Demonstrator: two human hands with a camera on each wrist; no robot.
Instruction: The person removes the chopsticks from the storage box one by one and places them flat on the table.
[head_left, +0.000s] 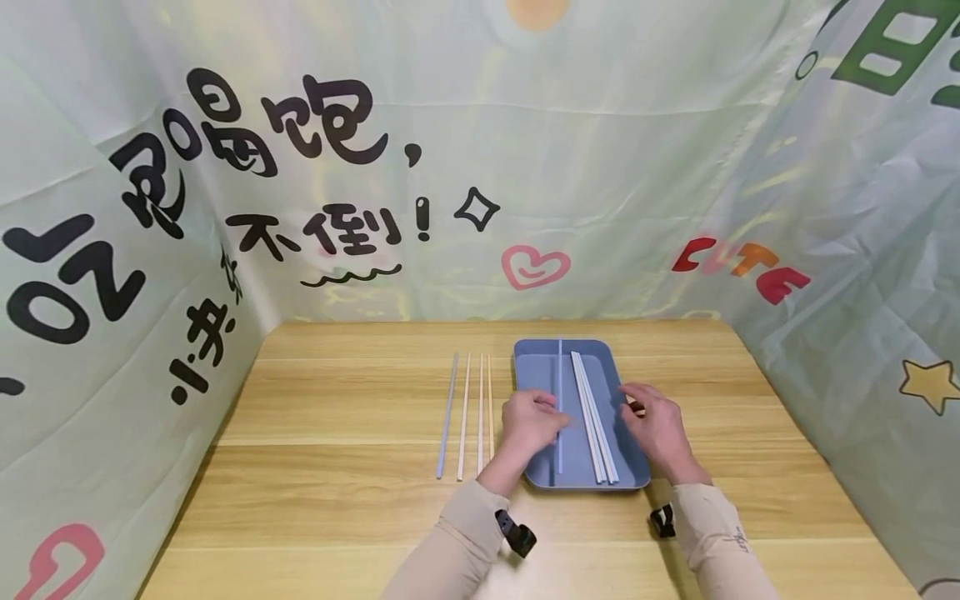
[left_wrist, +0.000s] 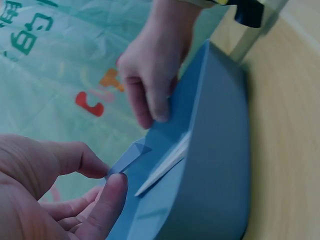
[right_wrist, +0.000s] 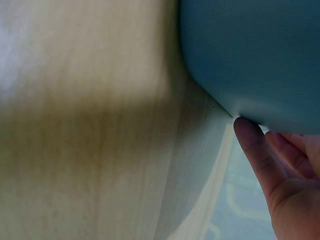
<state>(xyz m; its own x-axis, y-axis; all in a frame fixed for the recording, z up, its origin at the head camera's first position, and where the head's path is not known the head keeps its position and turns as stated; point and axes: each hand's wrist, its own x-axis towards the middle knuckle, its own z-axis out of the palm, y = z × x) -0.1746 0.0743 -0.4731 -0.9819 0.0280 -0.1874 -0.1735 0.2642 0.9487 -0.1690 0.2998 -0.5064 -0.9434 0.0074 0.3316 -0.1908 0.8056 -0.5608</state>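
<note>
Over the blue tray, my left hand pinches a pale blue chopstick between thumb and fingertips. The chopstick points lengthwise along the tray, and its squared end juts from the fingers in the left wrist view. My right hand holds the tray's right wall, its thumb against the outside in the right wrist view. A bunch of pale chopsticks lies at a slant on the tray floor, between the two hands.
Left of the tray, several chopsticks lie apart on the wooden table: a blue one, a pinkish one and paler ones, partly behind the left hand. A printed cloth encloses the table at the back and sides.
</note>
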